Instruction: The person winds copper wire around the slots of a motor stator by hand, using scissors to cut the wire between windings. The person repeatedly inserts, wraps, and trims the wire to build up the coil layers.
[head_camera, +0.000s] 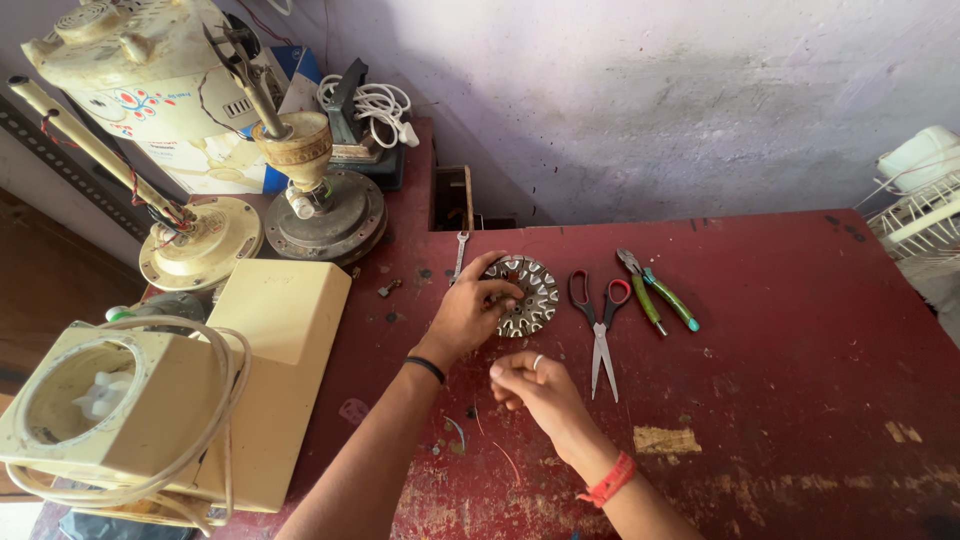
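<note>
Two hands at the metal disc (521, 295) on the bench (800, 400): left hand (468, 312) gripping its edge, right hand (535, 385) pinched shut just below, scissors (600, 325) and pliers (655, 290) unused right of it.

The scene is lit by soft, even daylight, and no hard glare is seen. The whitewashed wall (680, 90) is rendered bright, while the red table (800, 330) stays evenly lit. Only short, faint shadows are cast under the scissors (600, 320) and the pliers (655, 290). The picture is sharp at the centre. Straight lines are bent at the edges by the wide lens, and the left border is darker.
</note>
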